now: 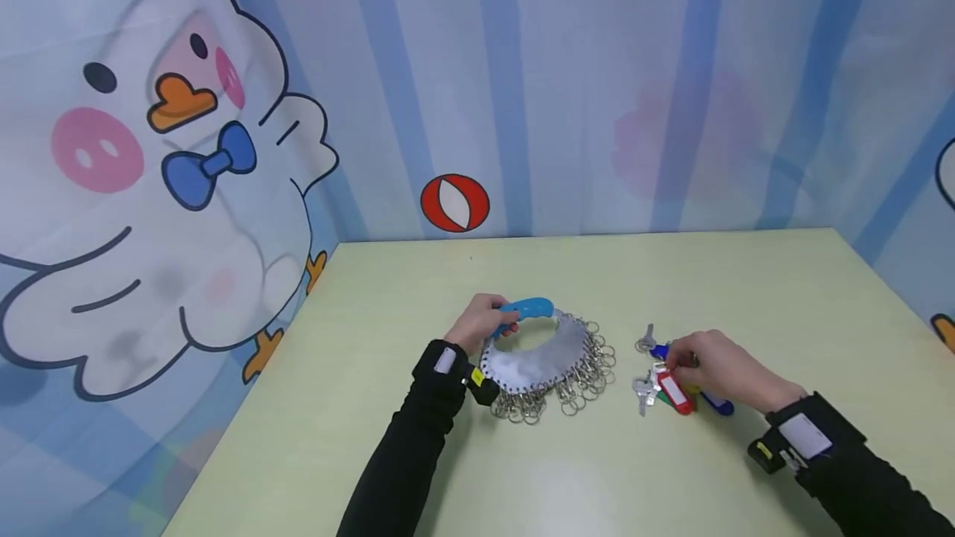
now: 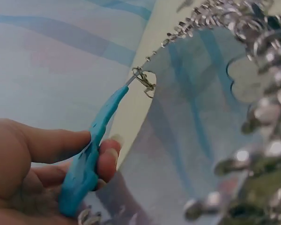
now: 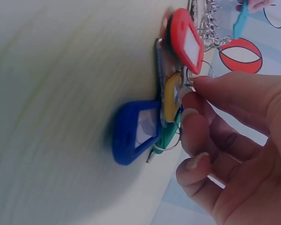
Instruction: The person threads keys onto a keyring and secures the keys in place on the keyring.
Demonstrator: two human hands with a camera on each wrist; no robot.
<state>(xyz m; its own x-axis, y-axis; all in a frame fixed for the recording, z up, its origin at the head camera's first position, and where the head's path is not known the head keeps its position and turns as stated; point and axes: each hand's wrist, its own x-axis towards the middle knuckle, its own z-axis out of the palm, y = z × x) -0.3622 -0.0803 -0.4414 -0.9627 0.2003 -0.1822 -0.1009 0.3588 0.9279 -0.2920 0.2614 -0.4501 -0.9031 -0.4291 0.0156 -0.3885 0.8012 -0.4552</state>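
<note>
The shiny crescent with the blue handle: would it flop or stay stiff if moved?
The shiny crescent would probably stay stiff, as its surface looks like smooth sheet metal. The small metal rings crowding its outer edge would likely swing and jingle, since they look loosely strung.

2 black sleeves, white wrist labels

Blue-handled hoop: one; tags: four-plus; keys: two-plus.

Head camera faces forward, down over table; wrist cameras close in, both catching blue handle.
</note>
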